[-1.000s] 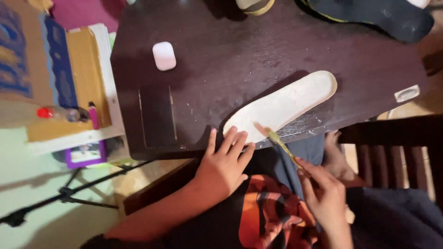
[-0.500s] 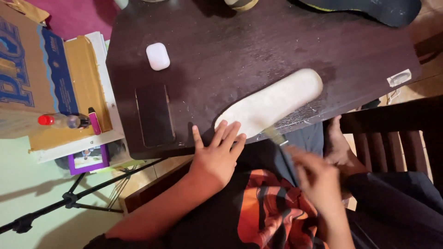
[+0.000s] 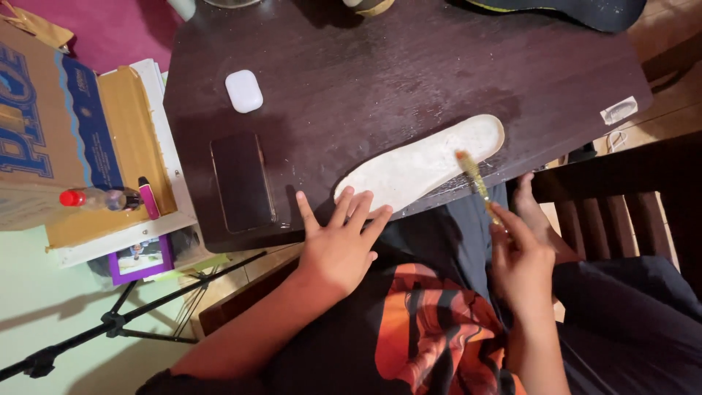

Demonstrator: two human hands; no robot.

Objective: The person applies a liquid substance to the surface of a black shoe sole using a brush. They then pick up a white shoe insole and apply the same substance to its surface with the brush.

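A dark wooden counter [image 3: 409,66] carries a phone [image 3: 243,181] and a white earbud case [image 3: 243,91]; a cardboard box [image 3: 44,124] stands beside it. The white insole [image 3: 420,164] lies slantwise, its toe end pointing away from the left hand [image 3: 338,245], whose spread fingers [image 3: 358,208] press its heel. The right hand [image 3: 521,263] pinches a thin brush [image 3: 477,183], bristles touching the insole.

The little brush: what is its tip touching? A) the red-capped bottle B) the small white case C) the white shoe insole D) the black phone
C: the right hand holds the little brush with its tip on the white shoe insole, while the left hand presses down the insole's near end; the black phone and the small white case lie apart on the table.
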